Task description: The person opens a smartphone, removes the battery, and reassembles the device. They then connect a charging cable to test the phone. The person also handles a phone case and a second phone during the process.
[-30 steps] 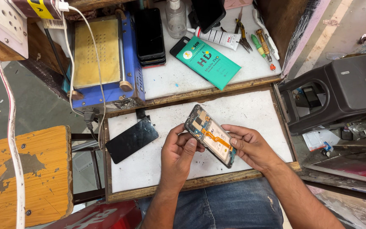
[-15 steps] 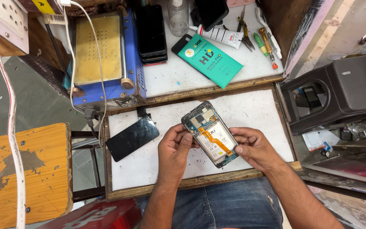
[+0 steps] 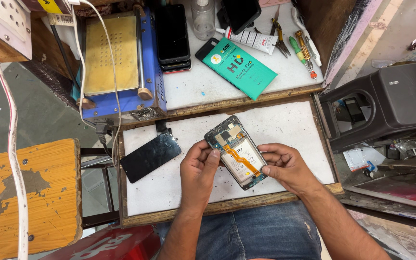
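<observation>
you held the opened smartphone with exposed battery and orange flex cable (image 3: 237, 153) just above the white counter (image 3: 294, 126), long axis running from upper left to lower right. your left hand (image 3: 199, 169) fingers pinched its left edge, your right hand (image 3: 285, 166) fingers gripped the lower right edge. both equally near.

Worn wooden stool (image 3: 27, 192), grey floor (image 3: 34, 115), daylight.
</observation>
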A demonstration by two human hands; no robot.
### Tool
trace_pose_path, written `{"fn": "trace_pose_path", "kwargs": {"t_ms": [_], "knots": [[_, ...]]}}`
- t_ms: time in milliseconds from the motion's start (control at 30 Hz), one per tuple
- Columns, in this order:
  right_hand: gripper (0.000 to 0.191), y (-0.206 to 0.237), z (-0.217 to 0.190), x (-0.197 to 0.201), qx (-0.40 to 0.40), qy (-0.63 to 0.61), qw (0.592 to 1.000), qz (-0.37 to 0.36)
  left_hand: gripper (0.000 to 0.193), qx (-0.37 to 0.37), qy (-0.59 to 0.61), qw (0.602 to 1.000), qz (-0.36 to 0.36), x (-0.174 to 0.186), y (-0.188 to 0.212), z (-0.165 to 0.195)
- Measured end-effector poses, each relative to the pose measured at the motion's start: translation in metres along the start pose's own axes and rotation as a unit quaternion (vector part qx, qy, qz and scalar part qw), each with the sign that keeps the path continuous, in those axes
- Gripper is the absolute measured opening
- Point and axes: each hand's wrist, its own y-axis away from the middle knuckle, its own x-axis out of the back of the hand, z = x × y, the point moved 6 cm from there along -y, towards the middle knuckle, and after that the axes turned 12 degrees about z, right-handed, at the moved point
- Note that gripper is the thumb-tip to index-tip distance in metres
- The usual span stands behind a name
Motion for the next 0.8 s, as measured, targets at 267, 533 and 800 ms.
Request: {"fn": "trace_pose_path", "kwargs": {"t_ms": [267,533,800], "knots": [[0.058,0.004,-0.006,-0.012,0.008,0.172,0.984,0.036,0.024,-0.008,-0.045,0.999,0.008,0.008,-0.005,-0.007],[0.054,-0.002,-0.02,-0.026,0.076,0.154,0.985,0.025,0.037,0.009,-0.346,0.937,-0.055,0.009,-0.048,0.018],[0.021,0.005,-0.038,0.009,0.217,0.013,0.957,0.191,0.027,-0.109,-0.61,0.768,-0.159,-0.04,-0.044,0.017]]}}
